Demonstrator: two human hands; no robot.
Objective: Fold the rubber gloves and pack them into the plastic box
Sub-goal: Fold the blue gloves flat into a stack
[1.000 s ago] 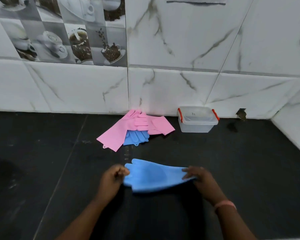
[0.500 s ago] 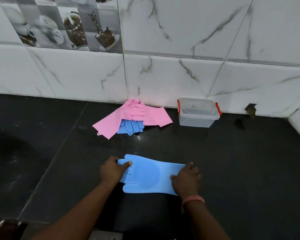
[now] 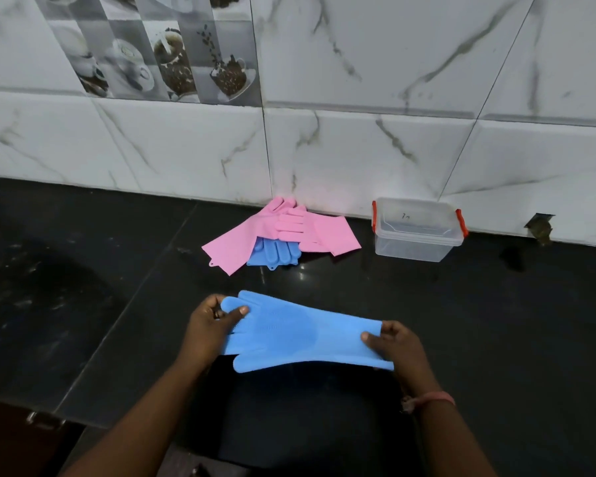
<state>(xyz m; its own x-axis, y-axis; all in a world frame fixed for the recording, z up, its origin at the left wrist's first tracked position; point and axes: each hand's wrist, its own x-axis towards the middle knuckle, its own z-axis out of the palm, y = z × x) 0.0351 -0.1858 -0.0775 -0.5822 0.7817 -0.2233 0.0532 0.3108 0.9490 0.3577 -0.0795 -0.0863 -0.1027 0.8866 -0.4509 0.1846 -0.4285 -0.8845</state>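
A blue rubber glove [image 3: 300,333] stretches sideways between my hands over the black counter, fingers pointing left. My left hand [image 3: 209,323] pinches its finger end, thumb on top. My right hand [image 3: 394,346] grips the cuff end. Farther back lie two pink gloves [image 3: 252,232] crossed over a second blue glove [image 3: 276,253], close to the wall. The clear plastic box [image 3: 415,244] with red clips stands to their right against the wall, lid on.
The black counter [image 3: 496,321] runs to a marble-tiled wall [image 3: 358,149] at the back. Its front edge [image 3: 83,413] shows at lower left. A small hole [image 3: 539,228] sits in the wall right of the box.
The blue glove lay pressed flat on the counter half a second ago; now both hands pinch its ends and hold it stretched out.
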